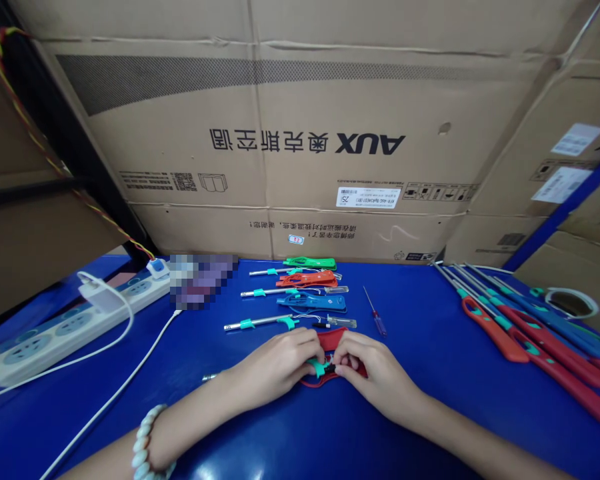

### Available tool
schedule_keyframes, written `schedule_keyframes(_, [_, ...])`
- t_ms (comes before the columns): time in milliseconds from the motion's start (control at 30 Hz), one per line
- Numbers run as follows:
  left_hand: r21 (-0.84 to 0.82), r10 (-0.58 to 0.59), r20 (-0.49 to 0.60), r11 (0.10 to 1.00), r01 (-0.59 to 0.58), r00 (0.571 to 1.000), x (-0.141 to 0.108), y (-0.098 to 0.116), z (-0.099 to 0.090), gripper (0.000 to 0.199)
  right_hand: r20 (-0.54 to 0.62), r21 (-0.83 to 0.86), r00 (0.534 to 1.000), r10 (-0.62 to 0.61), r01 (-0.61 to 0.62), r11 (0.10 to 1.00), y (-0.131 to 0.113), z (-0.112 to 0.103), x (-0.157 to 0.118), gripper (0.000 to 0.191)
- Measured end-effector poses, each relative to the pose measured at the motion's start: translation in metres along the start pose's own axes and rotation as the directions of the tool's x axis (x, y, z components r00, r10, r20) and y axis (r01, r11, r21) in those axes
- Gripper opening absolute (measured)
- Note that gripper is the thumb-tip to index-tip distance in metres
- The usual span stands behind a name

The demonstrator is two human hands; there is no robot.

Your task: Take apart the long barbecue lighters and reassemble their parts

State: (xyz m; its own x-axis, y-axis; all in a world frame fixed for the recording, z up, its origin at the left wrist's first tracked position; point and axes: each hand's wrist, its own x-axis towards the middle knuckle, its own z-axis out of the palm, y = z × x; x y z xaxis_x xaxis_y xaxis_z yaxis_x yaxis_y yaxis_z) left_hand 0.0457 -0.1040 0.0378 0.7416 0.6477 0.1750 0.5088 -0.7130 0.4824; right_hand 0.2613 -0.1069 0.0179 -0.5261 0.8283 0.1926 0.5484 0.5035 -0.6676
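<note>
My left hand (297, 355) is closed, its fingertips pinching the teal trigger piece (320, 368) of a utility lighter. From its other side, my right hand (375, 370) has thumb and fingers pressed together at a small black part with thin wires; the fingers cover most of it. Under both hands lies an opened red lighter casing (331, 339). A metal tube end (209, 378) shows past my left forearm. Beyond the hands lie a blue casing (313, 303), an orange casing (307, 279) and a green casing (311, 263), each beside a metal tube with teal parts.
A small screwdriver (376, 313) lies right of the casings. Several long lighters (555, 337) are bunched at the right near a tape roll (571, 303). At the left are a power strip (70, 327) and a white cable (115, 393). A cardboard wall (300, 180) closes the back.
</note>
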Motion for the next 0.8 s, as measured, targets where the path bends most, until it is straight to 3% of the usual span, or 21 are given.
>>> schedule_keyframes(500, [0.044,0.054,-0.060,0.998,-0.052,0.997,-0.0023,-0.0034,0.0073,0.014,-0.017,0.096,0.998,0.056,-0.054,0.994,0.0012,0.0008,0.0012,0.017])
schedule_keyframes(800, [-0.014,0.086,-0.179,0.996,-0.090,0.980,-0.0023,-0.0056,0.0068,0.023,-0.027,0.122,0.998,0.062,-0.058,0.991,0.0004,0.0015,0.0032,0.016])
